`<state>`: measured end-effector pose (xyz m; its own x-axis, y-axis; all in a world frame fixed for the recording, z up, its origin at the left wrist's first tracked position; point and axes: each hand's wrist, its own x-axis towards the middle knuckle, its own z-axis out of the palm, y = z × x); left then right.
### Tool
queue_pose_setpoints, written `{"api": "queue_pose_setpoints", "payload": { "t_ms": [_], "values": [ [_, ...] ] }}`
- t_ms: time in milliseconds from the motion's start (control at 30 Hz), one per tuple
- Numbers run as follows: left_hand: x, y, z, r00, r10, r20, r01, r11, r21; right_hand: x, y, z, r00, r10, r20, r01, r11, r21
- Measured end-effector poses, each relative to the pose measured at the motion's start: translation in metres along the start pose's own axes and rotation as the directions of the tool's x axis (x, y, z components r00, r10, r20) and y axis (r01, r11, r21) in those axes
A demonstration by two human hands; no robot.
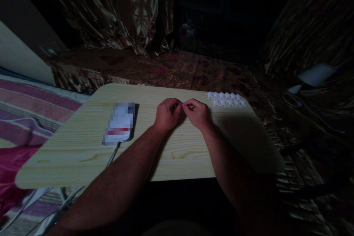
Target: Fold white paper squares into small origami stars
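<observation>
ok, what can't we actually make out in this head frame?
- Head view: whatever is pinched between the left hand and right hand is too small and covered by the fingertips.
- The face of the flat phone-like device on the pale wooden table is blurred out.
- The small white folded paper stars by the far right corner are too small to count surely.
- The room behind is too dark to read.

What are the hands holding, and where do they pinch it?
The left hand and right hand pinch something tiny and pale between their fingertips; what it is, and which part, cannot be told.
</observation>
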<state>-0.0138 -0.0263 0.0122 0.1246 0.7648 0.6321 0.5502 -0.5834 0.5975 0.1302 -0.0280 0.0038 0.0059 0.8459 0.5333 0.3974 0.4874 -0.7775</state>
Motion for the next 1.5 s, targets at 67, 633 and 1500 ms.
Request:
{"api": "queue_pose_setpoints", "payload": {
  "t_ms": [67,633,1500],
  "values": [
    [0.000,0.000,0.000,1.000,0.009,0.009,-0.010,1.000,0.016,0.000,-0.001,-0.001,1.000,-0.010,0.004,0.010,1.000,-0.023],
    [-0.001,0.001,0.000,1.000,-0.025,0.013,0.025,0.999,0.021,0.000,0.002,0.001,0.998,-0.068,0.000,0.068,0.994,-0.089],
    [-0.002,-0.007,0.008,0.975,-0.209,0.080,0.223,0.938,-0.265,0.000,-0.002,-0.001,0.999,0.032,-0.003,-0.032,0.998,-0.048]
  ]
}}
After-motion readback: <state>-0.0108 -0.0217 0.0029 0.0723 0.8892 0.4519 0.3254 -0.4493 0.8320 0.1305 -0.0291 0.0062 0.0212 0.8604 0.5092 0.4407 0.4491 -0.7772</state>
